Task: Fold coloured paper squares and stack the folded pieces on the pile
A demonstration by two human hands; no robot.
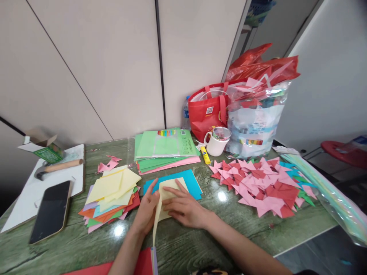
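A pale yellow paper sheet (169,188) lies partly folded on a blue sheet (192,182) at the table's middle. My left hand (147,211) grips the sheet's lifted left edge, fingers curled round the fold. My right hand (185,208) lies flat on the yellow paper, fingers spread and pressing it down.
A stack of mixed coloured squares (110,198) lies to the left, a black phone (51,211) and a hammer (57,168) beyond it. Folded pink and red paper shapes (263,187) are heaped on the right. Paper packs (166,149), a glue stick (205,155), a white mug (217,142) and bags (252,114) stand behind.
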